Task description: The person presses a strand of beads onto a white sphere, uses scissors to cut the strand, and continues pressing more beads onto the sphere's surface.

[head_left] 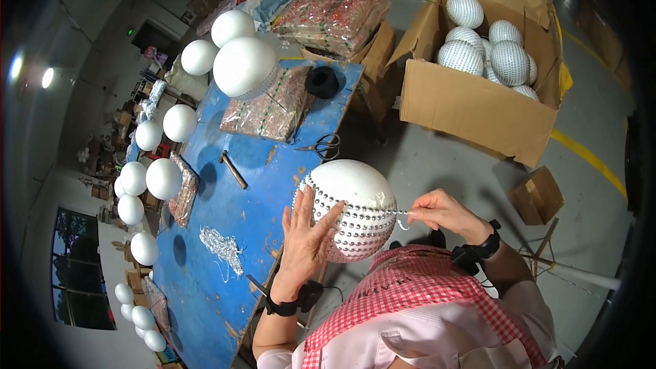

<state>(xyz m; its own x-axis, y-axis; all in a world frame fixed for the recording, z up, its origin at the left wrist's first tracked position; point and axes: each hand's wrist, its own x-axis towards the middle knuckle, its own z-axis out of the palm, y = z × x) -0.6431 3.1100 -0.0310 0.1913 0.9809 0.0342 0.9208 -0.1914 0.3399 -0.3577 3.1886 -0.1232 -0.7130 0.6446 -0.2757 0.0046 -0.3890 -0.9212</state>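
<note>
A large white ball [352, 184] is in front of me at the table's edge, its lower half wrapped in rows of silver beads. My left hand [307, 229] lies against its left side with the fingers spread over the beaded rows. At the ball's right, my right hand [441, 213] pinches the end of a silver bead string [393, 212], which runs taut across the ball's surface. A short pale strand hangs below those fingertips. The ball's underside is hidden.
On the blue table [253, 232] lie scissors [324, 145], a hammer [234, 169], a heap of silver bead strings [222, 249], a black roll [322, 82] and plastic-wrapped packs [266, 106]. White balls [244, 66] stand along the left. A cardboard box [478, 113] holds several beaded balls.
</note>
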